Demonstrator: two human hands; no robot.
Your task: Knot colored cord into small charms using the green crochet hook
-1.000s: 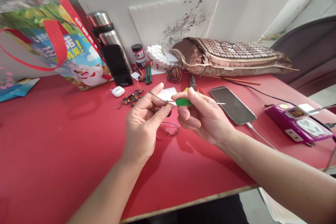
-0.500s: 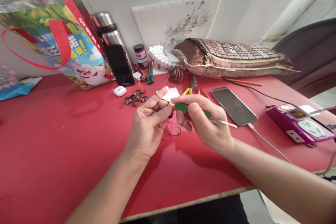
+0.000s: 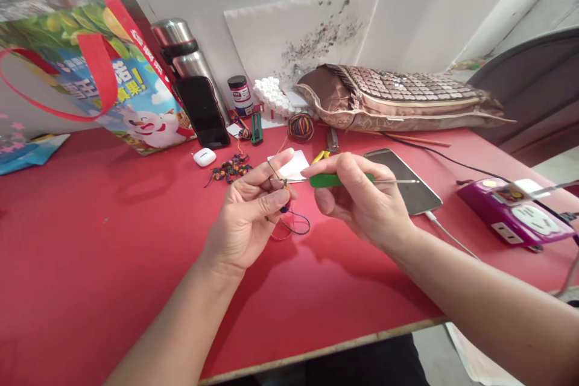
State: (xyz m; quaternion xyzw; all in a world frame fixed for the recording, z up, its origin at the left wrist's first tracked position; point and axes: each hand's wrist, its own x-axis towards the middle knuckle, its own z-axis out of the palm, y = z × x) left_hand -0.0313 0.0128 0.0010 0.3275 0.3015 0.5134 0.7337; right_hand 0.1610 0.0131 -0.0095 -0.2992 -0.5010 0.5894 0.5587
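Observation:
Between the thumb and fingers of my left hand (image 3: 239, 217) is a small crochet piece (image 3: 284, 202) in dark and orange yarn, partly covered by the fingertips. A strand runs up over my raised index finger, and a loop of yarn (image 3: 302, 230) hangs below the piece. My right hand (image 3: 373, 202) is closed round the green handle of a crochet hook (image 3: 325, 180). Its thin metal back end points right, over the phone. The front end points at the crochet piece; whether it sits in a stitch I cannot tell.
Behind my hands lie a multicoloured yarn ball (image 3: 301, 128), a crocheted bundle (image 3: 230, 167), white paper (image 3: 294, 166), yellow-handled pliers (image 3: 332, 142) and a green cutter (image 3: 257, 128). A charging phone (image 3: 407, 187) and purple power strip (image 3: 511, 214) are right; an earbud case (image 3: 204, 157) and upright phone (image 3: 202, 111) left.
My right hand has drawn the hook to the right, away from my left hand, and the hook now lies more level. My left hand, still on the crochet piece, has shifted slightly left.

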